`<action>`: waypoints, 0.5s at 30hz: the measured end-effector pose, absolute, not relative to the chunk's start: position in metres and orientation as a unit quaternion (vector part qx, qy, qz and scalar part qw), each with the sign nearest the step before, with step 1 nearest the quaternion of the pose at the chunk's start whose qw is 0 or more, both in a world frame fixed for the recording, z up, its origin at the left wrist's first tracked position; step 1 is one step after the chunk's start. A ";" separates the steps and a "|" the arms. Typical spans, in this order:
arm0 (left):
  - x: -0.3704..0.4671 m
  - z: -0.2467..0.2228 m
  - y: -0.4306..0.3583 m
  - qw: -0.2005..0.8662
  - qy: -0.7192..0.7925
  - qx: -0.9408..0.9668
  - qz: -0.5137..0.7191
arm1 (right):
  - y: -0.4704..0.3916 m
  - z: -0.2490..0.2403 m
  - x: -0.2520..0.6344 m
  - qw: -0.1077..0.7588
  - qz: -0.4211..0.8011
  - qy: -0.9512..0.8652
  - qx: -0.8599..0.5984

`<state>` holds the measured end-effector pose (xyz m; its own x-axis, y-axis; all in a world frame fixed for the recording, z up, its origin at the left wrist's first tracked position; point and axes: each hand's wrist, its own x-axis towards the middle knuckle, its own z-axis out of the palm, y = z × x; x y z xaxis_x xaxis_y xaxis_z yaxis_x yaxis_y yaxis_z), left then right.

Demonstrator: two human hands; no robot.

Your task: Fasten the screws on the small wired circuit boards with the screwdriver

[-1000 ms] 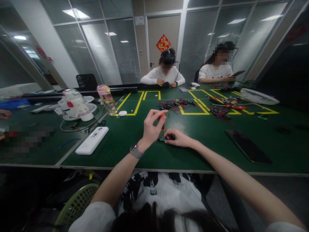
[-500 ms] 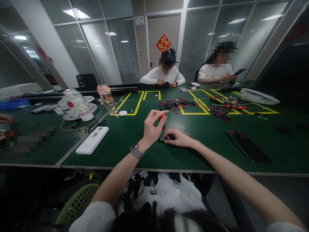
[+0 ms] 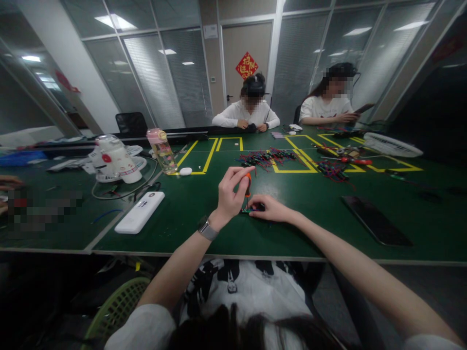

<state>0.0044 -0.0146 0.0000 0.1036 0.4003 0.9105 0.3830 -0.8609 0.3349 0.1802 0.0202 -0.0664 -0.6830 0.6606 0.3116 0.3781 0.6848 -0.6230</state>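
My left hand (image 3: pixel 232 192), with a watch on its wrist, is closed around the orange and black handle of a screwdriver (image 3: pixel 248 186). The tool stands upright, its thin shaft pointing down at a small green circuit board (image 3: pixel 246 211) on the green table. My right hand (image 3: pixel 270 208) rests on the table just right of the tip, its fingers pressed on the board. A dark part shows between those fingers. Beyond my hands lies a heap of boards with red and blue wires (image 3: pixel 268 157).
A white power bank (image 3: pixel 140 212), a bottle (image 3: pixel 162 151) and a white appliance (image 3: pixel 113 158) stand left. A black phone (image 3: pixel 375 220) lies right. More wired boards (image 3: pixel 332 170) and a red screwdriver (image 3: pixel 359 162) lie back right. Two people sit across; another person's hand shows far left.
The fingers of my left hand have shifted slightly around the screwdriver's handle. My right hand stays in place on the board.
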 end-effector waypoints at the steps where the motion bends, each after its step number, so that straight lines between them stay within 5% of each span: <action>1: 0.004 0.000 -0.015 0.015 0.261 0.748 0.611 | 0.020 -0.066 0.180 0.267 0.264 -0.879 -0.296; 15: 0.003 -0.001 -0.012 0.017 0.284 0.738 0.612 | 0.019 -0.063 0.181 0.262 0.262 -0.879 -0.299</action>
<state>0.0032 -0.0120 -0.0014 0.0888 0.4397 0.8937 0.3988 -0.8379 0.3726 0.1806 0.0189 -0.0634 -0.6832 0.6636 0.3048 0.3889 0.6839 -0.6173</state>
